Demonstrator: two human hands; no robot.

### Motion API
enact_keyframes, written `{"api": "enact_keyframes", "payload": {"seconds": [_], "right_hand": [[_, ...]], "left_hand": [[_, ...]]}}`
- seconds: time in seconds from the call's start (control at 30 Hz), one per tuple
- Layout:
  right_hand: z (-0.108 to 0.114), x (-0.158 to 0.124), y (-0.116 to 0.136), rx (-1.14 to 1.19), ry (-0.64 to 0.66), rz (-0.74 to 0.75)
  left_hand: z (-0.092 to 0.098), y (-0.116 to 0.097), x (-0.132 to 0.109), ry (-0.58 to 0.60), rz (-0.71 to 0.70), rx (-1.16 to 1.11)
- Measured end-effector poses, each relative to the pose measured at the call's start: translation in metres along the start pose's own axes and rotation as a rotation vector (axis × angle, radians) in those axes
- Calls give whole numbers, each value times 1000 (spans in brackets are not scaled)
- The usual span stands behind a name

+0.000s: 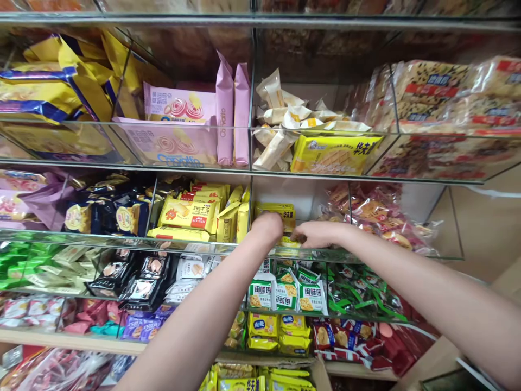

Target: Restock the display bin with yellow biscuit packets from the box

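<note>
Both my arms reach into a middle-shelf compartment. My left hand (266, 226) is bent over the left side of a yellow packet (288, 214) with black lettering, covering part of it; its fingers are hidden. From the right comes my right hand (319, 233), its fingers curled inward beside the right end of a lower yellow packet (288, 242). What those fingers hold, if anything, is hidden. A clear shelf front crosses just below both hands. On the shelf above lies a larger yellow wafer packet (336, 153).
Clear dividers separate the compartments. Yellow snack packs (189, 213) lie to the left, and clear-wrapped pink packs (378, 214) to the right. Green-and-white packs (285, 290) sit below. A glass shelf edge (203, 169) runs above my hands. An open cardboard box (322, 374) stands at the bottom.
</note>
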State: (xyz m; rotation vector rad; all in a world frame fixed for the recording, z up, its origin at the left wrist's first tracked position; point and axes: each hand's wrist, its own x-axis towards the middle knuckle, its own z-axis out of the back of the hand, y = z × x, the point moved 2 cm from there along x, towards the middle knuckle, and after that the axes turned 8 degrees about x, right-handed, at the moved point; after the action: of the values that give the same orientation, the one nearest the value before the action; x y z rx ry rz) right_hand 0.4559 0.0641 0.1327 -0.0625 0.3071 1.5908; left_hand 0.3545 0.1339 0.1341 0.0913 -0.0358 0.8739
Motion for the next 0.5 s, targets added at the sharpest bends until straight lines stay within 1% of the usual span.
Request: {"api": "enact_keyframes", "payload": {"seconds": [0.13,0.27,0.4,0.5], "right_hand": [[-1,9,4,-39,-26,53],[-7,10,6,-86,-108,101],[-11,16,-3,-49,-251,103],[-5,23,-11,0,-338,44]], "left_hand": [[2,1,-2,0,-6,13],[3,2,-3,-29,-16,-6],[5,3,-3,-130,-37,-62],[11,3,-6,-260,-42,-109]]}}
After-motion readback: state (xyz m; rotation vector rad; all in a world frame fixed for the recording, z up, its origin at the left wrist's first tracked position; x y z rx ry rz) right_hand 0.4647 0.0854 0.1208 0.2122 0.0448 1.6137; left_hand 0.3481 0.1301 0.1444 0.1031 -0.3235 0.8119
